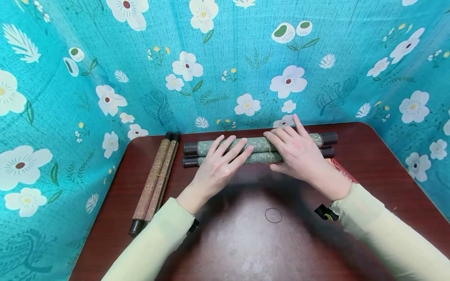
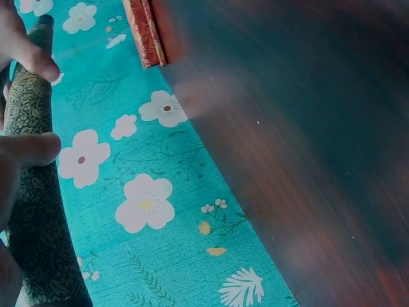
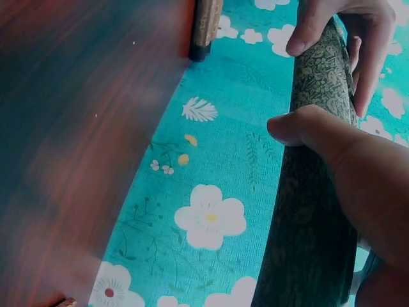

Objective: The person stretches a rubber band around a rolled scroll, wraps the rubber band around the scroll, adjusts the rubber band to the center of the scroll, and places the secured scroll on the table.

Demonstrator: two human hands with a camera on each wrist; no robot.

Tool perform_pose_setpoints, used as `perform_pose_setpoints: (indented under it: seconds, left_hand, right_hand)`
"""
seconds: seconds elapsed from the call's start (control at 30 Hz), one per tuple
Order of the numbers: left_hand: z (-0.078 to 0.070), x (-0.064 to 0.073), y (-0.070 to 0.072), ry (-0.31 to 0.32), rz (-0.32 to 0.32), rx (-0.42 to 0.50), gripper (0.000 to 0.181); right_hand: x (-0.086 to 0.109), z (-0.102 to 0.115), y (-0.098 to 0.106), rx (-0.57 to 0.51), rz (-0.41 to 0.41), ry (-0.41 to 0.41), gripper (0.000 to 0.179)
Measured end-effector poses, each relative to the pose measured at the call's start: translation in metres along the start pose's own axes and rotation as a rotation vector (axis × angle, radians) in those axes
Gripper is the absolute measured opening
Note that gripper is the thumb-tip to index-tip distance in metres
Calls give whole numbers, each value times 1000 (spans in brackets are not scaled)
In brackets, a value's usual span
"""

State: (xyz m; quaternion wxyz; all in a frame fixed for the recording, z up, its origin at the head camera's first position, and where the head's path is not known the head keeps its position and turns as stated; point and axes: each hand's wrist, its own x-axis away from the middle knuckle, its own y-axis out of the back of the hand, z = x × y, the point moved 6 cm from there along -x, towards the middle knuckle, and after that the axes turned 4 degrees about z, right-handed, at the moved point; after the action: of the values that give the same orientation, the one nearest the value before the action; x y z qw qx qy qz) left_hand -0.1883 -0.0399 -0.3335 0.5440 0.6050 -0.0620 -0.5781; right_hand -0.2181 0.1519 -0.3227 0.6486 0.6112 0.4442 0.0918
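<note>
A green patterned scroll (image 1: 258,145), made up of two parallel rolls with dark end knobs, lies crosswise near the back edge of the table. A thin cord goes round it right of the middle. My left hand (image 1: 219,168) holds it left of centre, fingers over the top; in the left wrist view its thumb (image 2: 35,150) presses the near side. My right hand (image 1: 299,152) grips it farther right, beside the cord, index finger raised. The right thumb (image 3: 297,126) lies against the near side in the right wrist view. The palms hide parts of both rolls.
On the left of the table lies a brown patterned scroll (image 1: 154,177), also two rolls tied with a cord. Something red and patterned (image 1: 341,168) shows partly behind my right wrist. Blue flowered cloth (image 1: 225,78) hangs behind the table. A small circle (image 1: 273,215) is marked on the tabletop.
</note>
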Motion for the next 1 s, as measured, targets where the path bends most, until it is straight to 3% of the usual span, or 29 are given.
perform_pose_setpoints:
  seconds: [0.2, 0.4, 0.57, 0.8, 1.0]
  left_hand:
    - [-1, -1, -1, 2, 6, -25, 48]
    - [0, 1, -1, -8, 33, -26, 50]
    - [0, 1, -1, -3, 35, -15, 47]
    - [-5, 0, -4, -11, 49, -7, 46]
    - [-5, 0, -4, 5, 53, -10, 47]
  right_hand:
    - [-5, 7, -2, -7, 9, 7, 99]
    - [6, 0, -1, -12, 29, -39, 111]
    - [14, -7, -1, -2, 38, -57, 103]
    - [16, -4, -2, -24, 26, -20, 99]
    - [9, 1, -4, -20, 13, -14, 100]
